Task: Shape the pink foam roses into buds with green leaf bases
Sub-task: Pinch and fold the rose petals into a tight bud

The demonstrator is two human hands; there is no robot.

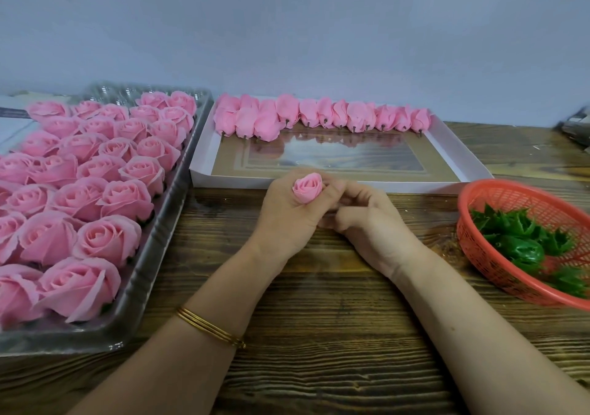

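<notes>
Wood-grain table (pixel 319 334) is stretching out under your forearms, and a pale wall (pixel 287 31) is rising behind it. Your left hand (pixel 287 215) is gripping a pink foam rose (pixel 308 190). Its fingers are curling round the lower half, so the spiralled top is poking up above your thumb and forefinger. Your right hand (pixel 372 226) is lying just beside the left, knuckles up, with its curled fingers touching the left hand's fingers below the rose. The fingertips are tucked out of sight, so it cannot be told whether they are pinching anything. Thin gold bangles (pixel 210 328) are sitting on your left forearm.

Outward from your left hand, a clear plastic tray (pixel 150 290) is holding rows of open roses (pixel 105 242), packed close and facing up. Beyond both hands, a shallow white box (pixel 367 186) is lying with its near wall just past your knuckles. A row of closed pink buds (pixel 319 116) is lining its far side, their dark stubs pointing toward you. Outward from your right hand, a red mesh basket (pixel 461 223) is tilting at the frame's edge, holding a pile of green leaf bases (pixel 523 248). Far beyond the basket, a dark object (pixel 578 130) is showing at the edge, too blurred to name.
</notes>
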